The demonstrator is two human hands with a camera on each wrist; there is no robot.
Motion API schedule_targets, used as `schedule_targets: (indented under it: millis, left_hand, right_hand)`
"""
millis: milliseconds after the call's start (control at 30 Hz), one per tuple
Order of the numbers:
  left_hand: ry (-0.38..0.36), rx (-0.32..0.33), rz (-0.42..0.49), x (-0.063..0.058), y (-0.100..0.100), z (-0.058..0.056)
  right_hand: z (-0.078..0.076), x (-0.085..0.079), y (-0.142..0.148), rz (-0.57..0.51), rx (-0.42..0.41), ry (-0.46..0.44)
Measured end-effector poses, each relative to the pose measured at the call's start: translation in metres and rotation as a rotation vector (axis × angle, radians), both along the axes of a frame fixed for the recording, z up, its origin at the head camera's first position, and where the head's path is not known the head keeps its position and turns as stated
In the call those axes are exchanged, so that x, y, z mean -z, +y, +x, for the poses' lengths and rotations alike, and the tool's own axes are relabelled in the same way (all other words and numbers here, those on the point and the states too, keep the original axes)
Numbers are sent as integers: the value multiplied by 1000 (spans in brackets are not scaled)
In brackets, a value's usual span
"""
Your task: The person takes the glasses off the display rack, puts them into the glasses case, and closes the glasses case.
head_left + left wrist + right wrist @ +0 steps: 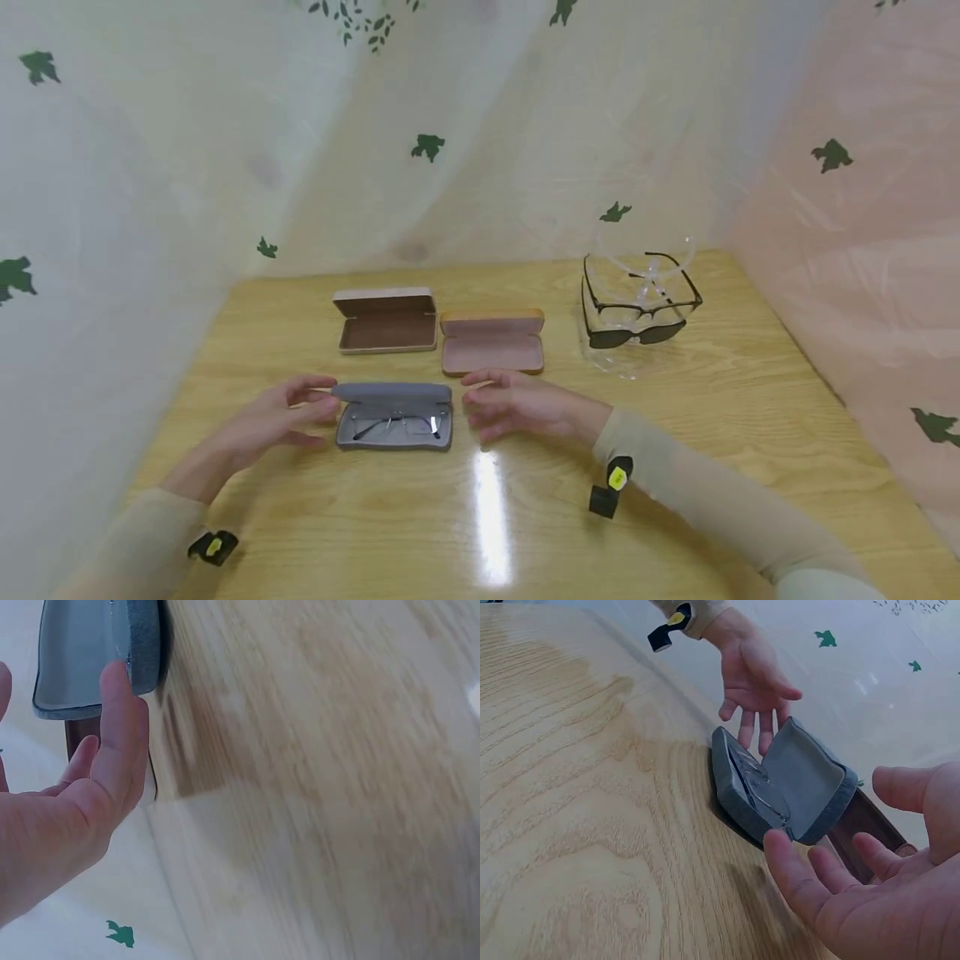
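Note:
A grey glasses case (393,392) stands with its lid raised on the wooden table, a pair of thin-framed eyeglasses (397,427) lying folded inside. At its left end is my left hand (277,417), fingers spread and holding nothing, fingertips close to the lid's corner. My right hand (525,406) hovers off the opposite end, its fingers loosely extended and a small gap between them and the case. In the right wrist view, both hands flank the grey case (821,787), palms turned towards it. The left wrist view shows the left fingers overlapping one end of the case (75,660).
Behind the grey case are two more opened cases, one brown inside (388,332) and one pink (492,350). At the back right, black-framed glasses (641,312), dark sunglasses (637,335) and clear eyewear sit on a transparent stand. A patterned sheet (480,192) hangs behind the table.

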State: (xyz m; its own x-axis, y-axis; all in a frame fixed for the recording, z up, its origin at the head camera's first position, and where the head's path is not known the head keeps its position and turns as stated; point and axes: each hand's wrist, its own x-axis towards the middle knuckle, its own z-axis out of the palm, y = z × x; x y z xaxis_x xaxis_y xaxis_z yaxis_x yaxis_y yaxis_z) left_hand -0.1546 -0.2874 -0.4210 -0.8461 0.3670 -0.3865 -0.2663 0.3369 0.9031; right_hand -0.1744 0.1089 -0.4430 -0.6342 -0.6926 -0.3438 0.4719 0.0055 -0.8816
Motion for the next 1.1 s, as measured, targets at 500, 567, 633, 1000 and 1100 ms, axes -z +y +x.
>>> schedule_targets:
  millis: [500, 567, 633, 1000, 1100]
  left_hand:
    - [-83, -23, 35, 10, 23, -9]
    - [-92, -25, 33, 9, 23, -9]
    - [-97, -18, 32, 7, 23, -9]
    - [-83, -23, 35, 4, 13, -11]
    - [-83, -30, 38, 5, 12, -9]
  right_hand:
    - [0, 2, -10, 3, 5, 14]
    - [-2, 2, -12, -2, 5, 20]
    - [-3, 1, -15, -5, 1, 20]
    - [-9, -1, -37, 56, 76, 32]
    - [-7, 0, -42, 96, 94, 48]
